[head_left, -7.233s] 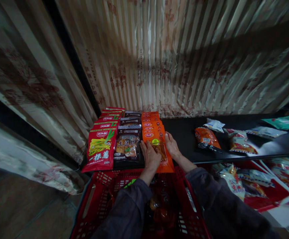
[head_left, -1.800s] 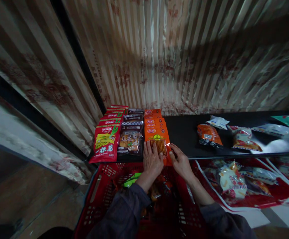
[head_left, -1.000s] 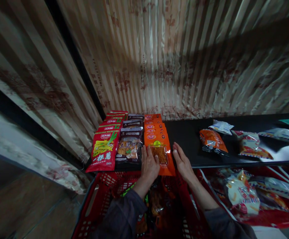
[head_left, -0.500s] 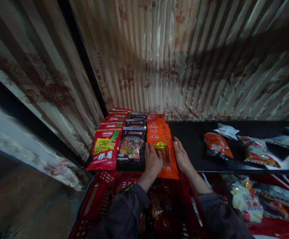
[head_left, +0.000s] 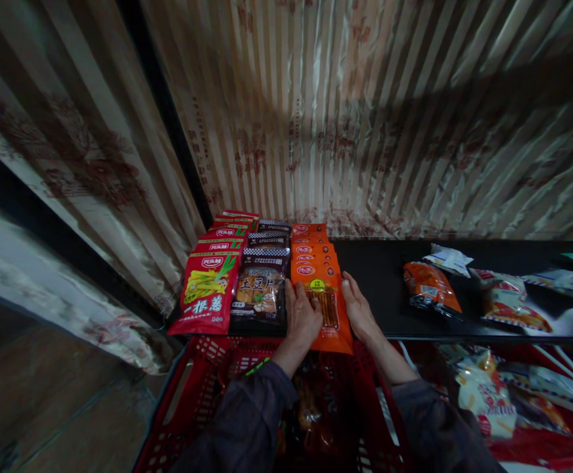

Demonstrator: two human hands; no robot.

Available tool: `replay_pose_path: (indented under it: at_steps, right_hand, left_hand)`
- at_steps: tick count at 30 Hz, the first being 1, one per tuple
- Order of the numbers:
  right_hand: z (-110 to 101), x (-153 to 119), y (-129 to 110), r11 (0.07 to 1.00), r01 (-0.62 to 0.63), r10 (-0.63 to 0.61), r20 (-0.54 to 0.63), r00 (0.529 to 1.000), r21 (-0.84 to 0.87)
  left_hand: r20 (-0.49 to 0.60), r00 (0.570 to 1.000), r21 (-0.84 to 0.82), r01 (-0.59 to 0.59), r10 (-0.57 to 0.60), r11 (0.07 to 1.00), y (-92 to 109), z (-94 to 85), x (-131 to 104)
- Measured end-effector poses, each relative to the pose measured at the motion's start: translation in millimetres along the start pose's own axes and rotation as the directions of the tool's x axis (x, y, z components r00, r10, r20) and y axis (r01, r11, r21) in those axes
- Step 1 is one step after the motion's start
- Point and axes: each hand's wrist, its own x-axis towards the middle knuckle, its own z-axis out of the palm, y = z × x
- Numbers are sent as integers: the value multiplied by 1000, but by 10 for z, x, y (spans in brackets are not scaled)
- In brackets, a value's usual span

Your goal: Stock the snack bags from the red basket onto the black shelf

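Black shelf [head_left: 375, 263] carries overlapping packets, with a red basket [head_left: 365, 374] below its front edge. The row of orange packets [head_left: 309, 249] lies on the shelf, right of the dark packets [head_left: 259, 282]. The frontmost orange packet [head_left: 334, 338] lies face up, its lower end at the shelf edge. Judged handling: light, soft film, probably slick; sticks in the window may snap under a hard pinch, and overlapped packets could slide out of line. Best hold: both long side edges, flat fingers, light inward pressure. Left hand [head_left: 302, 318]: open, fingers extended over the packet's left part. Right hand [head_left: 360, 312]: open, fingers straight along its right edge. Neither is closed around it.
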Motion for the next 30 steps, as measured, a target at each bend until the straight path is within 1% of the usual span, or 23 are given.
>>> replay_pose_path:
  at_steps: [5, 10, 14, 19, 23, 30]
  right_hand:
    - [22, -33, -50, 1000, -14, 15, -31, 999, 13]
    - [20, -26, -10, 1000, -2, 2, -21, 1000, -20]
    - [13, -20, 22, 999, 23, -23, 2, 1000, -38]
    - [-1, -29, 35, 1000, -5, 4, -17, 1000, -16]
    - [-25, -77, 47, 999, 46, -46, -31, 998, -7]
    - [-55, -162, -35, 999, 29, -29, -2, 1000, -23]
  left_hand:
    - [18, 1000, 25, 5, -6, 1000, 32, -43, -1]
    - [48, 999, 60, -7, 4, 998, 30, -54, 8]
    - [44, 999, 59, -11, 9, 998, 15, -38, 17]
    - [36, 999, 47, -20, 18, 999, -4, -19, 17]
    - [11, 998, 47, -55, 54, 997, -31, -5, -17]
    - [45, 997, 74, -61, 58, 995, -9, -17, -50]
